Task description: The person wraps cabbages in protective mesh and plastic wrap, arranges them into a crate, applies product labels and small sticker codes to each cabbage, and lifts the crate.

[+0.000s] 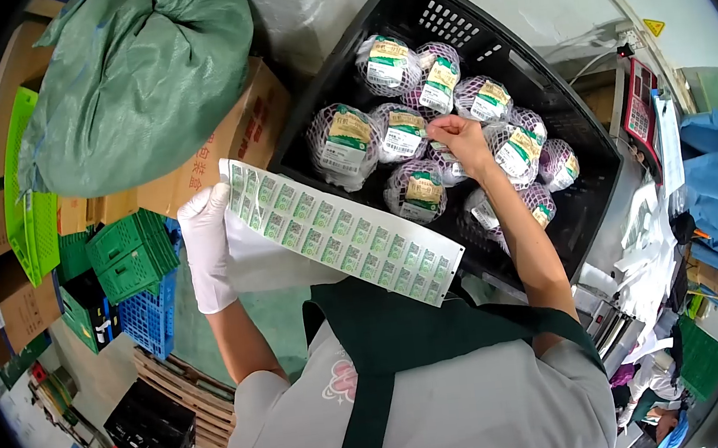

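Note:
My left hand (204, 227), in a white glove, is closed on the upper left end of a long sheet of stickers (343, 234). Rows of small green and white printed stickers cover the sheet, which slants down to the right in front of my apron. My bare right hand (460, 136) reaches into a black plastic crate (584, 240). Its thumb and fingers are pinched together just above a netted package (447, 165); whatever is between them is too small to tell. Several round packages in purple-and-white netting, such as one (344, 147) at the left, carry green and white labels.
A green sack (143, 80) rests on cardboard boxes (232, 137) at the upper left. Green crates (130, 252) and a blue crate (150, 320) stand below them. At the right are a red scale (640, 111) and white papers (642, 255). Another person (656, 381) is at lower right.

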